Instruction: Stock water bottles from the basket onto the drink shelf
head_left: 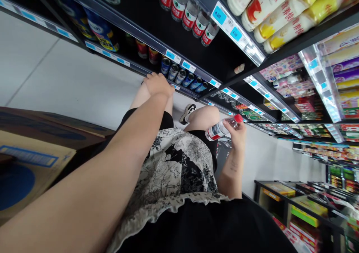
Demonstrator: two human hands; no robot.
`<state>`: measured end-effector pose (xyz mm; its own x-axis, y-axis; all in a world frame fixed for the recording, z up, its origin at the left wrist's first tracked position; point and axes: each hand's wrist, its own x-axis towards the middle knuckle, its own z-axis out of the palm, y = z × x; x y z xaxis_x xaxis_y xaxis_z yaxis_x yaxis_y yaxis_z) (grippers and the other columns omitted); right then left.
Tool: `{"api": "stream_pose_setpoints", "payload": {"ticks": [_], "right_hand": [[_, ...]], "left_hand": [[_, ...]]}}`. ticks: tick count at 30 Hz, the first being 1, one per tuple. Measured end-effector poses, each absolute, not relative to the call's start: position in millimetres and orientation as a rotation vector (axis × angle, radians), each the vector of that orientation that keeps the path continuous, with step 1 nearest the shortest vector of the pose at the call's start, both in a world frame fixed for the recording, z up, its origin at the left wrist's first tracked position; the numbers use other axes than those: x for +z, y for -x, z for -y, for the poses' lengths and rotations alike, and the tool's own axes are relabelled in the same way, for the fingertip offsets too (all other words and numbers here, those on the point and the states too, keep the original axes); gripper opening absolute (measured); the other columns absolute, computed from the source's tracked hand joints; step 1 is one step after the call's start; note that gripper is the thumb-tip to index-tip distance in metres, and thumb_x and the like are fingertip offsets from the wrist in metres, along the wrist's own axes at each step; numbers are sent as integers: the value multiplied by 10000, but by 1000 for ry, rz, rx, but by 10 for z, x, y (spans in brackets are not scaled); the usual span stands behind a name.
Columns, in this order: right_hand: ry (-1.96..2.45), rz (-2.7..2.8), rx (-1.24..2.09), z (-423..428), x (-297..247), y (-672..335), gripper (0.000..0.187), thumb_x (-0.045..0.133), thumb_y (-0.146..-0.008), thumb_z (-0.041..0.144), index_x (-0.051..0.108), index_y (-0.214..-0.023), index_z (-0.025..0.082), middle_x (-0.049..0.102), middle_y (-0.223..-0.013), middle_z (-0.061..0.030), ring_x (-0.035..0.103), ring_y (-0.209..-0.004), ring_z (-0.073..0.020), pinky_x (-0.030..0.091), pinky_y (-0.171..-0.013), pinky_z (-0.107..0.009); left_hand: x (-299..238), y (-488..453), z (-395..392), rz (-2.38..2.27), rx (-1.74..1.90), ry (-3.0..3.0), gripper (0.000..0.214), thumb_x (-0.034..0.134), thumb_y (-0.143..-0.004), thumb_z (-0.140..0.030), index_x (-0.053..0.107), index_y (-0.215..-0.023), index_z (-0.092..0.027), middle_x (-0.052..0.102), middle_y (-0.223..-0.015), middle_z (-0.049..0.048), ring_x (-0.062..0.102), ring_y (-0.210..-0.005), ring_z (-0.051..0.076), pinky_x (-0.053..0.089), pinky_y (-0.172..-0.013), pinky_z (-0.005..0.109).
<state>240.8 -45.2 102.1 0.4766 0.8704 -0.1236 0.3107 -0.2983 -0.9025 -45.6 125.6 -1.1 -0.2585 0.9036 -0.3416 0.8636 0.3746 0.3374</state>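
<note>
My right hand (235,131) is closed around a clear water bottle (217,130) near its red cap. The bottle has a red and white label and is tilted, its base toward my lap. On my bent left knee lies my left hand (158,84), empty, its fingers draped over the kneecap. Just beyond that hand, a row of blue and silver drink cans (181,75) stands on the bottom shelf. Several similar small water bottles (189,15) with red labels line the shelf above.
White milk-drink bottles (277,12) fill the upper right shelf. A small pale object (239,68) lies on the dark shelf. Cardboard boxes (36,163) stand close on my left. Part of a grey basket (223,148) shows behind my right forearm. Boxed goods (305,212) sit on a rack at right.
</note>
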Motion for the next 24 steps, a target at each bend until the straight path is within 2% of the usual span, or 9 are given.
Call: {"api": "stream_pose_setpoints", "payload": {"ticks": [3, 6, 9, 11, 13, 15, 18, 21, 24], "right_hand": [[1680, 1073, 1044, 528, 1144, -2567, 710, 922, -570, 271, 635, -1217, 216, 731, -1093, -52, 683, -932, -191, 547, -870, -339], [1566, 1179, 1188, 584, 1157, -2639, 520, 862, -631, 257, 676, -1115, 217, 705, -1189, -71, 660, -1077, -217, 527, -925, -339], [1555, 1064, 1024, 578, 1008, -2593, 313, 818, -687, 334, 679, -936, 205, 700, -1024, -24, 657, -959, -179, 515, -831, -291], [1624, 934, 815, 548, 896, -2534, 307, 835, -676, 375, 643, -829, 190, 655, -819, 22, 611, -747, -126, 479, -708, -250], [1696, 887, 668, 522, 848, -2487, 360, 876, -629, 377, 615, -781, 180, 617, -709, 45, 568, -652, -106, 457, -663, -243], [1700, 958, 658, 516, 884, -2471, 428, 905, -597, 342, 621, -880, 192, 663, -743, 40, 615, -701, -129, 494, -720, -270], [1593, 1131, 848, 540, 998, -2504, 554, 916, -593, 273, 582, -1035, 239, 730, -862, 19, 693, -855, -182, 538, -853, -347], [1523, 1158, 999, 542, 1003, -2558, 433, 898, -612, 262, 572, -894, 223, 730, -873, -3, 710, -921, -208, 546, -883, -376], [1529, 982, 890, 480, 877, -2592, 386, 866, -633, 299, 555, -844, 208, 700, -833, 10, 699, -876, -184, 536, -836, -333]], "left_hand": [[-6, 460, -1259, -2158, 121, -1510, 594, 573, -849, -394, 525, -1361, -96, 512, -1383, 254, 429, -1325, 416, 319, -1112, 531], [-8, 461, -1264, -2155, 130, -1506, 599, 583, -843, -397, 531, -1352, -86, 516, -1371, 259, 432, -1321, 425, 314, -1112, 539], [-13, 461, -1266, -2172, 121, -1519, 596, 603, -828, -401, 555, -1327, -77, 533, -1351, 256, 453, -1294, 417, 334, -1100, 524], [-10, 460, -1262, -2183, 111, -1527, 597, 606, -826, -407, 559, -1325, -82, 539, -1350, 248, 460, -1283, 408, 345, -1093, 513], [1, 458, -1253, -2179, 112, -1529, 593, 601, -831, -407, 556, -1329, -86, 539, -1350, 248, 457, -1284, 407, 342, -1094, 513], [13, 457, -1245, -2172, 118, -1527, 582, 591, -841, -400, 552, -1331, -89, 537, -1348, 251, 453, -1287, 408, 333, -1097, 516], [8, 461, -1245, -2177, 129, -1520, 571, 593, -843, -401, 560, -1322, -92, 536, -1339, 249, 457, -1282, 404, 335, -1092, 512], [-27, 468, -1260, -2187, 145, -1515, 570, 605, -837, -418, 573, -1304, -93, 536, -1328, 251, 456, -1282, 407, 340, -1086, 509], [-48, 467, -1269, -2184, 153, -1508, 564, 598, -842, -417, 569, -1309, -102, 531, -1340, 248, 440, -1299, 414, 330, -1096, 518]]}}
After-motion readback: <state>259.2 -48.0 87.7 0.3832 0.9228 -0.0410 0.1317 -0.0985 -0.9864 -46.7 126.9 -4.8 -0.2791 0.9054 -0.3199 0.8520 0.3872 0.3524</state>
